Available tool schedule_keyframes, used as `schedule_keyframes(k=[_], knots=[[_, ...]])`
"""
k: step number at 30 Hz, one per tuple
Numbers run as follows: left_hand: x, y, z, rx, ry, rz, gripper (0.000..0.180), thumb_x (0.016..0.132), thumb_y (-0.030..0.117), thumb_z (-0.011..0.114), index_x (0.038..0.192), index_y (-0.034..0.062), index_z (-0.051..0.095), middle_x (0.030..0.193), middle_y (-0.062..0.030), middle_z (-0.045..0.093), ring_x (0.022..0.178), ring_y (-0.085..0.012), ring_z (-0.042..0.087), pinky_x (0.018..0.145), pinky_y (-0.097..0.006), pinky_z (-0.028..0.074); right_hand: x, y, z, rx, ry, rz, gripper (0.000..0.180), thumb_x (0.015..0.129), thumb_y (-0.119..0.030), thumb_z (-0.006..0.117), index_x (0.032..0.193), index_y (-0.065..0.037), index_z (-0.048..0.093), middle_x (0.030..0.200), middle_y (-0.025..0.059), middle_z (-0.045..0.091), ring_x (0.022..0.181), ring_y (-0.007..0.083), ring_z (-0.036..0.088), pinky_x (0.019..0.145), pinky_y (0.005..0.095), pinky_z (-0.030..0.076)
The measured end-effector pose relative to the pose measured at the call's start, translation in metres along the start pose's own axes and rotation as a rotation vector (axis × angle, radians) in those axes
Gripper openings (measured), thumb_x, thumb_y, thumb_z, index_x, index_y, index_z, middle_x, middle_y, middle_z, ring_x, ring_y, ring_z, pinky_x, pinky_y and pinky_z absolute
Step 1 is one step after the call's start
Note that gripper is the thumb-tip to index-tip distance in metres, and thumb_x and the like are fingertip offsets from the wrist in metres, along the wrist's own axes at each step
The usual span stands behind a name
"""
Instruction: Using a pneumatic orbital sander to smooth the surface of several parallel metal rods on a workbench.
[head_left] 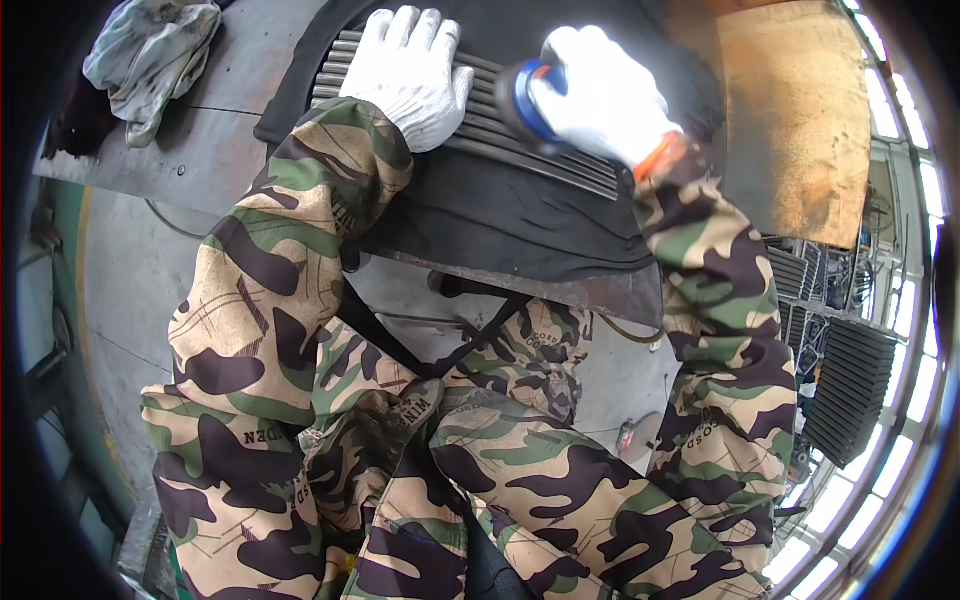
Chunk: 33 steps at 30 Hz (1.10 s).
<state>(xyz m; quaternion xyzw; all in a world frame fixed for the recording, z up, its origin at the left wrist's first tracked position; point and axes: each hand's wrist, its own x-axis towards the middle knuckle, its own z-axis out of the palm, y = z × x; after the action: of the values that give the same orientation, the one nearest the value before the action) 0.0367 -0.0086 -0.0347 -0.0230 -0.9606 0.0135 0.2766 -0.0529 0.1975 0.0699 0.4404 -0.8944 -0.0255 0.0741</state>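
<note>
Head view: rods (485,105) lie side by side on the black cloth (500,215), on the bench (240,65). Left grip (408,80) is palm down across their left part, fingers a little apart, not wrapped round anything. Right grip (600,95) is clamped on a blue disc (525,100) over the right part; blurred, so can't tell its kind or whether it touches metal.

To do it well, I'd say: press the left palm flat and evenly, since round stock likely rolls and the cloth could bunch. Hold the disc level, light pressure, strokes along the rods rather than across. Cover every rod to its right end, near the cuff. Left fingertips should stay well clear of the disc. Rag (160,65) is far left, out of the way.
</note>
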Motion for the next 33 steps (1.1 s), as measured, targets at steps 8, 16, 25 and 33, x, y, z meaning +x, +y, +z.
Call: schedule_keyframes(k=[8, 16, 25, 33], knots=[[0.005, -0.011, 0.006, -0.002, 0.063, 0.031, 0.048, 0.104, 0.031, 0.062, 0.139, -0.0025, 0.064, 0.139, -0.0216, 0.067, 0.131, -0.0386, 0.059, 0.114, -0.050, 0.041, 0.010, -0.002, -0.004, 0.001, -0.073, 0.003, 0.039, 0.097, -0.035, 0.066, 0.127, -0.011, 0.069, 0.116, 0.0215, 0.070, 0.109, 0.0391, 0.073, 0.093, 0.0521, 0.060], [0.017, -0.012, 0.011, -0.067, 0.061, 0.070, 0.048, 0.104, 0.032, 0.063, 0.137, -0.0029, 0.064, 0.136, -0.0223, 0.067, 0.125, -0.0395, 0.061, 0.108, -0.051, 0.045, -0.013, 0.032, -0.022, 0.034, -0.033, 0.103, 0.037, 0.094, -0.036, 0.067, 0.113, -0.004, 0.069, 0.106, 0.0254, 0.068, 0.097, 0.0458, 0.071, 0.085, 0.0541, 0.059], [0.026, -0.022, 0.003, -0.019, -0.050, 0.129, 0.049, 0.106, 0.030, 0.059, 0.139, -0.0062, 0.063, 0.139, -0.0271, 0.065, 0.127, -0.0440, 0.060, 0.109, -0.052, 0.044, -0.038, 0.056, -0.017, 0.082, 0.081, 0.069, 0.029, 0.094, -0.032, 0.067, 0.105, -0.006, 0.067, 0.096, 0.0221, 0.067, 0.090, 0.0440, 0.070, 0.077, 0.0543, 0.059], [0.031, -0.026, 0.005, 0.062, -0.082, 0.237, 0.042, 0.107, 0.027, 0.059, 0.134, -0.0029, 0.067, 0.142, -0.0269, 0.065, 0.130, -0.0474, 0.060, 0.110, -0.055, 0.046, -0.052, 0.055, -0.018, 0.082, 0.120, -0.005, 0.029, 0.095, -0.030, 0.065, 0.107, -0.004, 0.066, 0.098, 0.0233, 0.066, 0.090, 0.0427, 0.070, 0.074, 0.0541, 0.059]])
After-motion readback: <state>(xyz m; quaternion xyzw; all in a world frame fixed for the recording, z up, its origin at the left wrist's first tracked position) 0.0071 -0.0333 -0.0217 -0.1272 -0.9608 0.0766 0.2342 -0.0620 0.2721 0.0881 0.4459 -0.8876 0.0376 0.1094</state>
